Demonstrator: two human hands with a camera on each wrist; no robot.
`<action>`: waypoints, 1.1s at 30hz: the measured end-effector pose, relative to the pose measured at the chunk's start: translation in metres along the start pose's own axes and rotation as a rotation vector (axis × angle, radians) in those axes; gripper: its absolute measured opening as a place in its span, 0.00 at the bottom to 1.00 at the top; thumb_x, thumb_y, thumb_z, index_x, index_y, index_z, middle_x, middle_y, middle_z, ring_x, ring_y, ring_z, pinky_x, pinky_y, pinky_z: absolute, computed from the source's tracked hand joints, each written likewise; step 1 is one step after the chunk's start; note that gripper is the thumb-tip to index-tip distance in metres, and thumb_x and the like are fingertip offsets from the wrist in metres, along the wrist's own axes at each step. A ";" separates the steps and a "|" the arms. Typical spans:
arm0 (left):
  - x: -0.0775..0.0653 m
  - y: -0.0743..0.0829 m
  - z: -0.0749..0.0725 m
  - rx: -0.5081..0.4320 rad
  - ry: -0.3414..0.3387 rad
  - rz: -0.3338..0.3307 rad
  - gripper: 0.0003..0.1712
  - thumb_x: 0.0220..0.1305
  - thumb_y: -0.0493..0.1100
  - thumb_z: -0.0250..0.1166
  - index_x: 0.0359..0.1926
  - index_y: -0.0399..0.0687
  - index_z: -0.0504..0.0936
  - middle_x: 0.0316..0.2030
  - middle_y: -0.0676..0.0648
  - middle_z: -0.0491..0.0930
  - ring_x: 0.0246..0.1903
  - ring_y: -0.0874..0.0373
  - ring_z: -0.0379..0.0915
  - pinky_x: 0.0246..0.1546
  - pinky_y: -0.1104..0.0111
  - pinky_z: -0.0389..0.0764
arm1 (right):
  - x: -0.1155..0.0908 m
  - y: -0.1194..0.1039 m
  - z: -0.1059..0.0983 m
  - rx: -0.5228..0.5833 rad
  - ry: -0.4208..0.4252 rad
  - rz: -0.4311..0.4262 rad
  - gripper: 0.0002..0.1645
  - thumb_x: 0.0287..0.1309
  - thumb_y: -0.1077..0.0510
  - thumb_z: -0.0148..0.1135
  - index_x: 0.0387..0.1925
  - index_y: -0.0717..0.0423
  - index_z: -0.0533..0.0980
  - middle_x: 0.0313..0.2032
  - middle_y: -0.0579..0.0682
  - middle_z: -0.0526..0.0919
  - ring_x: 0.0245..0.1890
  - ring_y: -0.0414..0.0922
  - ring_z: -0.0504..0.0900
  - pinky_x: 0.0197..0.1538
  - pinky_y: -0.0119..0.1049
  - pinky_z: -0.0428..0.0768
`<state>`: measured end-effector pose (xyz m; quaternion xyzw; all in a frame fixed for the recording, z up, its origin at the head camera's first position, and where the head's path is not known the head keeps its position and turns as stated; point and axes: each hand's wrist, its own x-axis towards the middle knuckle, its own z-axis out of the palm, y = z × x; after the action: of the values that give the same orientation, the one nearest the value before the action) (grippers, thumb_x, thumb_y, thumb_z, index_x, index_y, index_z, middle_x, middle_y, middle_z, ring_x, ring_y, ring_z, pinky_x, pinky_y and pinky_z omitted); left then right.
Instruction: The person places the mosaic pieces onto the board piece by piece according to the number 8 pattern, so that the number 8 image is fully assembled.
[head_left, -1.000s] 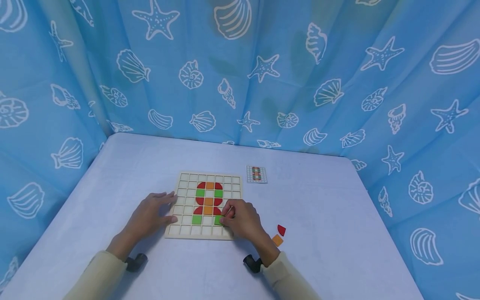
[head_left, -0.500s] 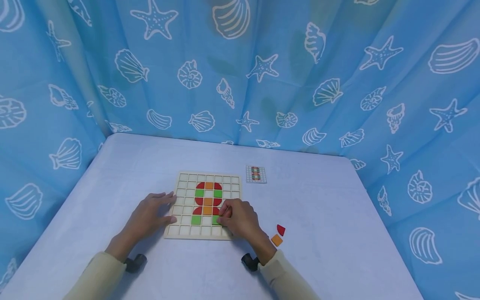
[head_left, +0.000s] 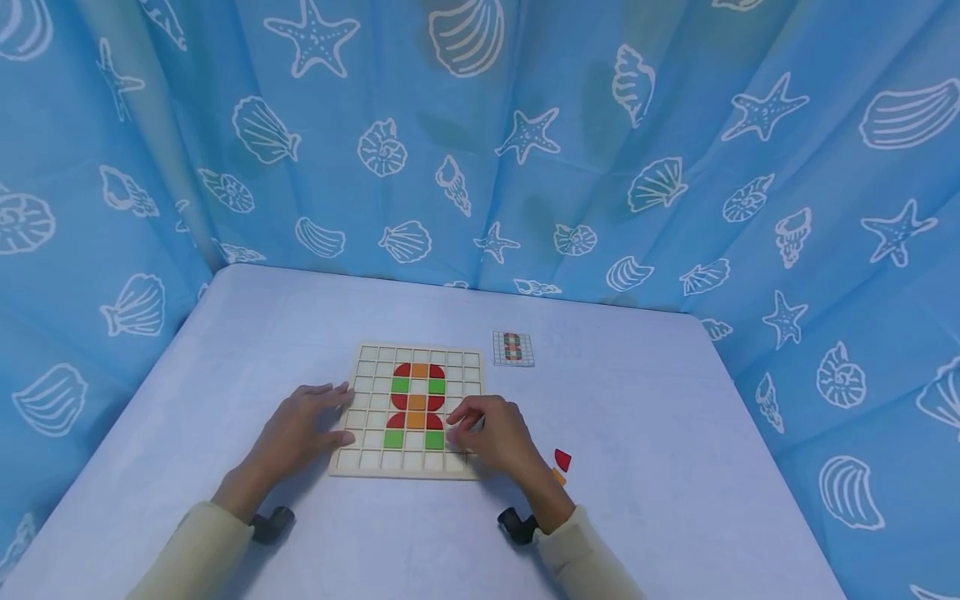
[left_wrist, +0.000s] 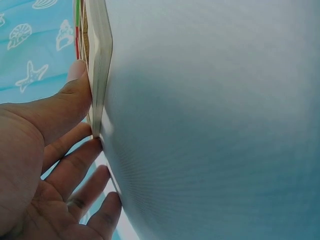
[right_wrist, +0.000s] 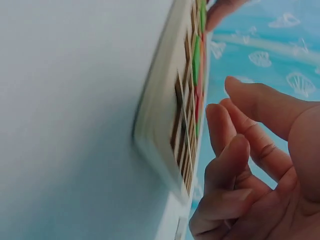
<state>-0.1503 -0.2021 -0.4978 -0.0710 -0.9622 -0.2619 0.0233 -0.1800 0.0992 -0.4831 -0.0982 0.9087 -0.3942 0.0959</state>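
Observation:
A pale wooden grid board (head_left: 367,460) lies on the table, with red curved, orange square and green square tiles set in a figure-like pattern on it. The left hand (head_left: 296,429) rests at the board's left edge. In the left wrist view its thumb (left_wrist: 70,102) presses the rim of the board (left_wrist: 102,60), the other fingers spread below. Over the board's right side hovers the right hand (head_left: 495,433), fingers loosely bent and holding nothing. It is just right of a green tile (head_left: 434,439) in the lower part of the pattern. The right wrist view shows its thumb and fingertips apart.
A small pattern card (head_left: 513,348) lies beyond the board's right corner. Right of the right wrist are a loose red quarter-round tile (head_left: 562,459) and an orange tile (head_left: 559,476), partly hidden by the forearm. A blue seashell curtain (head_left: 480,167) surrounds the white table (head_left: 675,433).
The right hand has let go of the green tile and drawn back a little to the right, uncovering that tile in its cell. The left hand has stayed at the board's edge.

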 end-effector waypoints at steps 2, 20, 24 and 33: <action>0.000 0.000 -0.001 0.002 -0.001 0.003 0.42 0.56 0.43 0.83 0.71 0.41 0.78 0.72 0.38 0.76 0.73 0.33 0.69 0.70 0.38 0.74 | -0.003 0.005 -0.007 0.020 0.017 -0.005 0.07 0.59 0.55 0.79 0.38 0.43 0.87 0.31 0.42 0.85 0.33 0.44 0.79 0.31 0.35 0.81; 0.001 0.002 -0.002 0.012 -0.012 -0.004 0.42 0.56 0.43 0.82 0.71 0.41 0.78 0.72 0.38 0.76 0.73 0.32 0.68 0.71 0.37 0.74 | -0.035 0.051 -0.050 0.024 0.061 0.149 0.13 0.57 0.62 0.79 0.42 0.44 0.87 0.33 0.45 0.85 0.22 0.48 0.76 0.20 0.36 0.77; 0.001 0.003 -0.002 0.008 -0.011 -0.008 0.42 0.56 0.43 0.82 0.71 0.41 0.78 0.73 0.38 0.76 0.73 0.32 0.68 0.71 0.38 0.74 | -0.041 0.059 -0.056 -0.001 0.036 0.140 0.14 0.54 0.64 0.81 0.39 0.44 0.89 0.33 0.44 0.85 0.22 0.47 0.75 0.22 0.35 0.76; 0.000 0.003 -0.003 0.006 -0.016 -0.019 0.43 0.56 0.43 0.82 0.72 0.42 0.78 0.73 0.38 0.75 0.74 0.32 0.68 0.71 0.38 0.74 | -0.048 0.068 -0.061 -0.085 -0.039 0.118 0.18 0.46 0.65 0.85 0.36 0.43 0.89 0.32 0.43 0.84 0.35 0.44 0.77 0.32 0.33 0.80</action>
<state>-0.1499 -0.2005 -0.4938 -0.0640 -0.9638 -0.2586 0.0132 -0.1559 0.1993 -0.4871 -0.0560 0.9267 -0.3471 0.1323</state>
